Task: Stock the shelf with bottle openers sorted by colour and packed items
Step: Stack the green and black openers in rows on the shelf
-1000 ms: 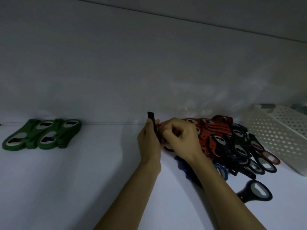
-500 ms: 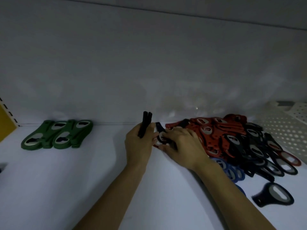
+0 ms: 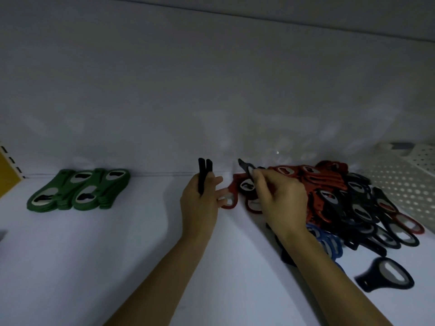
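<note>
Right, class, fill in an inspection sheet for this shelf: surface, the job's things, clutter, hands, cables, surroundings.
Surface: white shelf, dimly lit.
Job's things: green openers stacked at the left; mixed pile of red, black and blue openers at the right; lone black opener lying in front of the pile.
Clutter: white perforated basket at the right edge.
Hands: left hand grips two black openers upright; right hand pinches a dark opener at the pile's left end.
Cables: nothing seen.
Surroundings: plain back wall; yellow panel at the left edge.
</note>
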A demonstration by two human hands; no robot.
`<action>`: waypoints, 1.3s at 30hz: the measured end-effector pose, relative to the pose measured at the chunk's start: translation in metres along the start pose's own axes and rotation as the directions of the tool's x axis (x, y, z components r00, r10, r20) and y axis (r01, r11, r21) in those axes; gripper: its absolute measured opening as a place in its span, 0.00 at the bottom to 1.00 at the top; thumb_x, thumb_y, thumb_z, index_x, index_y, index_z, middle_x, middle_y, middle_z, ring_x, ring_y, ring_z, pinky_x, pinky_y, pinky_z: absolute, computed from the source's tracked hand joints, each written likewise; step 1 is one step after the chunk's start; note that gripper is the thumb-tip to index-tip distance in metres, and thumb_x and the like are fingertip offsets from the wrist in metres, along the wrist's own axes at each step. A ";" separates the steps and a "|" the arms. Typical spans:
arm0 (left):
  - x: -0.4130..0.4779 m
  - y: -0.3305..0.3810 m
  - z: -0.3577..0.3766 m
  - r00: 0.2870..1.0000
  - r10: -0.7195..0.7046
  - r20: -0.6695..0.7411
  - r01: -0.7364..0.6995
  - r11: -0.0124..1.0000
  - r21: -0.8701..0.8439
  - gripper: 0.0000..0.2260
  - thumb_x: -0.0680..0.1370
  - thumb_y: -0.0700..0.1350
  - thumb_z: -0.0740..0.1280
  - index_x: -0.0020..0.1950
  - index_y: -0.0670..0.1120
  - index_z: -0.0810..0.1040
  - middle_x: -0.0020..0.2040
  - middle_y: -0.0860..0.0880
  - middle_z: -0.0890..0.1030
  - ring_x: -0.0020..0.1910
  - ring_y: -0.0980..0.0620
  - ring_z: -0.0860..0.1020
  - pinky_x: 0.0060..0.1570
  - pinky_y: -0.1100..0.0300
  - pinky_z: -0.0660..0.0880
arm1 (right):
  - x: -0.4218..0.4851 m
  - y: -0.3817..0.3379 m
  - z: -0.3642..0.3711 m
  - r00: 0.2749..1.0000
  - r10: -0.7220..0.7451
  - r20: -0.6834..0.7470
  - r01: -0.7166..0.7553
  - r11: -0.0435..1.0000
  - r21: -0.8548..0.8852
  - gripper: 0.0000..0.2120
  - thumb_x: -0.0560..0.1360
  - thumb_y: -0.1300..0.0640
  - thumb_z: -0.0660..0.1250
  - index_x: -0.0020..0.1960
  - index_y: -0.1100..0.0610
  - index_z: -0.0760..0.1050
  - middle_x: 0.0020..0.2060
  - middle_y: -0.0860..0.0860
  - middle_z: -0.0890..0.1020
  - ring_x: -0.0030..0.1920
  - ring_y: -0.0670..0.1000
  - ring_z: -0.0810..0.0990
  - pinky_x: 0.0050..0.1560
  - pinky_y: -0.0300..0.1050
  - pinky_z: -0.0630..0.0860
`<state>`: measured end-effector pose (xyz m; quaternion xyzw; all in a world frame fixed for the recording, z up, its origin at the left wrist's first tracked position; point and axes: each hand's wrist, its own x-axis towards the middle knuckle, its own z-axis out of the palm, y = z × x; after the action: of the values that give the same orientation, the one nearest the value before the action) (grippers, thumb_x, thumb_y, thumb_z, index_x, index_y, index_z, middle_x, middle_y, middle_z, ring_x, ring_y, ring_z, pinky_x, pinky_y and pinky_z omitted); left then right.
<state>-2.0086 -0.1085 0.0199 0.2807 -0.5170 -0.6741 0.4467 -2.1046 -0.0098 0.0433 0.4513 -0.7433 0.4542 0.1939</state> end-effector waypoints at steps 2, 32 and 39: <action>0.001 -0.001 -0.001 1.000 0.017 0.023 -0.018 0.999 0.048 0.12 0.79 0.54 0.61 0.56 0.51 0.78 0.46 0.51 0.83 0.43 0.52 0.83 0.40 0.60 0.79 | -0.003 -0.008 0.006 0.972 -0.107 0.207 0.063 0.976 0.209 0.10 0.78 0.60 0.63 0.47 0.61 0.83 0.39 0.52 0.85 0.35 0.49 0.80 0.36 0.47 0.76; -0.004 0.000 0.001 0.996 0.090 0.007 -0.090 0.982 0.165 0.06 0.77 0.51 0.64 0.44 0.52 0.79 0.37 0.52 0.83 0.34 0.54 0.81 0.29 0.62 0.77 | 0.005 0.008 -0.008 0.949 0.310 -0.062 -0.313 0.949 -0.044 0.08 0.80 0.56 0.61 0.51 0.58 0.77 0.36 0.49 0.81 0.38 0.51 0.82 0.41 0.48 0.79; -0.003 0.007 -0.002 0.998 -0.018 -0.059 0.018 1.000 0.007 0.17 0.78 0.58 0.60 0.46 0.47 0.80 0.37 0.53 0.82 0.36 0.58 0.81 0.29 0.69 0.74 | -0.008 -0.039 0.009 0.865 -0.033 0.500 -0.261 0.822 0.506 0.08 0.75 0.74 0.62 0.47 0.68 0.80 0.45 0.62 0.83 0.45 0.52 0.82 0.49 0.41 0.78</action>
<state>-2.0039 -0.1074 0.0256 0.3068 -0.5036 -0.6675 0.4547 -2.0664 -0.0209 0.0524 0.5404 -0.6284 0.5335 -0.1687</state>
